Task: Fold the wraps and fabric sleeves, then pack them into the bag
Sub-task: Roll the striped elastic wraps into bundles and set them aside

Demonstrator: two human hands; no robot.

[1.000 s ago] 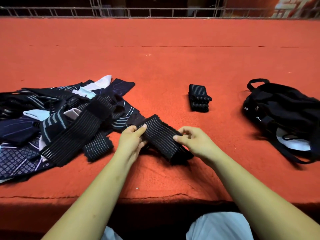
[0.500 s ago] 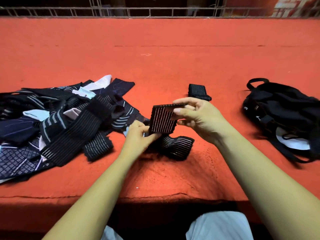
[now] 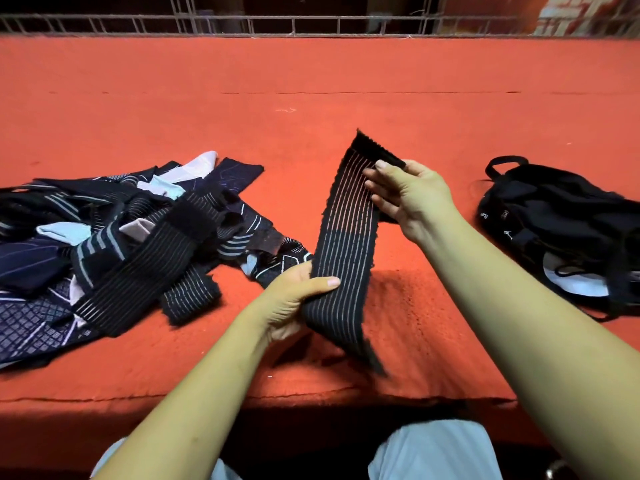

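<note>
A black elastic wrap with thin pale stripes (image 3: 348, 237) is stretched out in the air above the red surface. My left hand (image 3: 294, 299) grips its lower part, thumb across the front. My right hand (image 3: 405, 199) pinches its upper end near the dark fastening patch. A pile of dark striped wraps and patterned fabric sleeves (image 3: 114, 247) lies to the left. A black bag (image 3: 561, 223) sits open at the right. The folded wrap seen earlier is hidden behind my right hand.
The red carpeted surface (image 3: 311, 98) stretches far back to a metal railing (image 3: 311, 24). Its front edge runs just above my knees (image 3: 429, 452).
The wrap was folded short on the surface a second ago. Both hands have lifted it and pulled it out long, the right hand rising up and to the right.
</note>
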